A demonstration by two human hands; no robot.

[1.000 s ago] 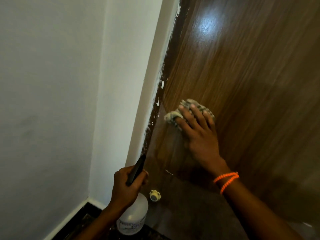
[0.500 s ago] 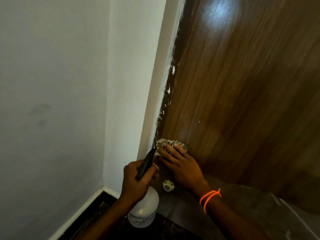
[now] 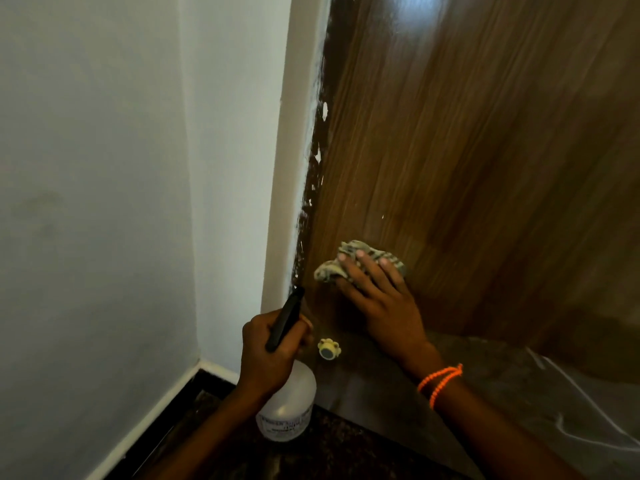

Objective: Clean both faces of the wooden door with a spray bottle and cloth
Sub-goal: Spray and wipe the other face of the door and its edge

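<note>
Low on the wooden door (image 3: 467,168), cloth (image 3: 349,263) under flat-fingered right hand (image 3: 384,303), left hand (image 3: 266,351) gripping spray bottle (image 3: 289,407)

Dim, soft; glare on door (image 3: 485,168) top.

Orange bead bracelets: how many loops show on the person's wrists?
2, both on the right wrist, lying side by side just below the right hand that presses the cloth. The left wrist appears bare.
</note>
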